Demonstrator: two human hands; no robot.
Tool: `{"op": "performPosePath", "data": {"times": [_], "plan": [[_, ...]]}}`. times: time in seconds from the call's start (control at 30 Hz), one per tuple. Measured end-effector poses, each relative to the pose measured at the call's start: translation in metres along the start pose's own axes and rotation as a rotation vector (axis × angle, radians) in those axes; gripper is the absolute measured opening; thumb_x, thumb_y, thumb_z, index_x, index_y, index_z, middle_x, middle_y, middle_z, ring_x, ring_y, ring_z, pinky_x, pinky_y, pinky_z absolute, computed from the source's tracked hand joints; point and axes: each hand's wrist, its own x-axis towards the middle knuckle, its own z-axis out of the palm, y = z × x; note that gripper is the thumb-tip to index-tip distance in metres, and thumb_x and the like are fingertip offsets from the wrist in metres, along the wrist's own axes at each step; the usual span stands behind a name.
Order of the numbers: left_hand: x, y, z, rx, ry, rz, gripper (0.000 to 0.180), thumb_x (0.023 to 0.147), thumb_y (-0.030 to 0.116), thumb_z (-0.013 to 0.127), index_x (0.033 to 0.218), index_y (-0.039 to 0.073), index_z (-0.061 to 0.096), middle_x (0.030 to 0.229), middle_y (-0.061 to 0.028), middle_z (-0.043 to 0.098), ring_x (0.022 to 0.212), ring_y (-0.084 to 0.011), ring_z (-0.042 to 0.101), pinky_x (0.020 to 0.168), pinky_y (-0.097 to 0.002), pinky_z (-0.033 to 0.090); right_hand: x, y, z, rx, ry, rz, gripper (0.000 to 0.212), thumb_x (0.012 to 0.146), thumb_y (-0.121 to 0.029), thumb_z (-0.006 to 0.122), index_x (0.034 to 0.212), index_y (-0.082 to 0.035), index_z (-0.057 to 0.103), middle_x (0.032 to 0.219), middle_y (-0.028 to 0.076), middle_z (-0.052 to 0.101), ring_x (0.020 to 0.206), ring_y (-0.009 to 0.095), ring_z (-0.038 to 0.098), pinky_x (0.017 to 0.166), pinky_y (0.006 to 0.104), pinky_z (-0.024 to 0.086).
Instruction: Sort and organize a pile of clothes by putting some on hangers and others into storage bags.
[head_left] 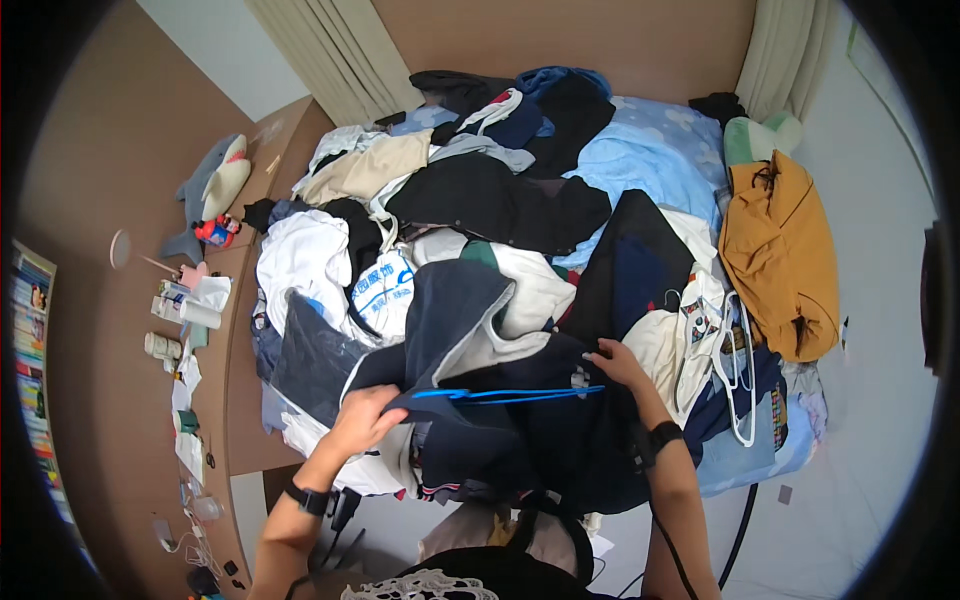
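My left hand [366, 418] is closed on the edge of a dark navy jacket [465, 440] at the near side of the clothes pile. A thin blue hanger [520, 397] lies across the jacket, its left end close to my left fingers and partly covered by the cloth. My right hand [622, 366] hovers over the dark cloth just above the hanger's right end, its fingers apart and holding nothing visible. The jacket's hood, with a pale grey lining [485, 345], spreads upward between my hands.
A heap of clothes covers the bed. White hangers [742, 375] lie at the right beside a mustard jacket [780, 255]. Along the left, a desk [250, 400] holds a shark plush [215, 185], paper and cables. A black cable [738, 535] hangs at the lower right.
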Motion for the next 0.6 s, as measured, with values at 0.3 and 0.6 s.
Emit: {"op": "performPosePath", "data": {"times": [0.3, 0.6], "plan": [[-0.035, 0.015, -0.029, -0.187, 0.020, -0.189, 0.033, 0.088, 0.027, 0.047, 0.072, -0.002, 0.052, 0.065, -0.0188, 0.050, 0.064, -0.0372, 0.051, 0.057, -0.0393, 0.040, 0.043, -0.050, 0.032, -0.201, -0.335, 0.009, 0.032, 0.070, -0.033, 0.066, 0.068, -0.002, 0.060, 0.068, 0.016, 0.059, 0.065, 0.032, 0.057, 0.059, 0.0394, 0.043], [-0.009, 0.033, -0.027, 0.220, 0.175, -0.383, 0.033, 0.085, 0.029, 0.050, 0.073, 0.000, 0.056, 0.067, -0.0231, 0.056, 0.069, -0.0412, 0.054, 0.060, -0.0465, 0.041, -0.021, -0.226, -0.108, 0.003, 0.430, -0.300, 0.022, 0.081, -0.018, 0.057, 0.073, 0.003, 0.059, 0.062, 0.015, 0.055, 0.055, 0.025, 0.053, 0.054, 0.0333, 0.040]]}}
